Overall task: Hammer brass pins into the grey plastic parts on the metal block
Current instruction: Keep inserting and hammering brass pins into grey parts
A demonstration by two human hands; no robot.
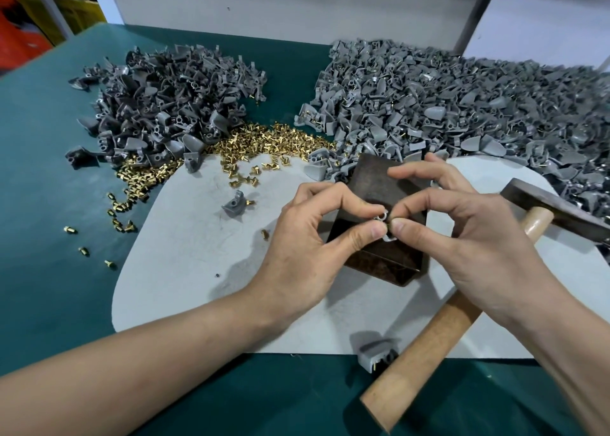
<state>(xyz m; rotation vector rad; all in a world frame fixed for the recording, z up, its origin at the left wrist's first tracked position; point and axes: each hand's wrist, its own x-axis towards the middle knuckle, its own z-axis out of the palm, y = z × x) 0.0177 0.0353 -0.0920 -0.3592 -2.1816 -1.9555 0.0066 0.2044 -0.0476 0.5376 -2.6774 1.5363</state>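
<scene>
Grey plastic part [387, 237], just one, is pinched in the fingertips of the left hand [303, 247] over the single dark metal block [373, 181], while the right hand [468, 237] pinches one brass pin [393, 222] against it. Two heaps of such parts lie behind, the darker heap [165, 105] and the paler heap [445, 105], with one spill of loose pins [264, 141] between them. One wooden-handled hammer [429, 336] lies beside the block.

One block [373, 184], one hammer [439, 333] and one pad [198, 254] are lying here. Two part heaps, left heap [158, 98] and right heap [445, 105], are flanking pins [264, 145] beyond counting.
</scene>
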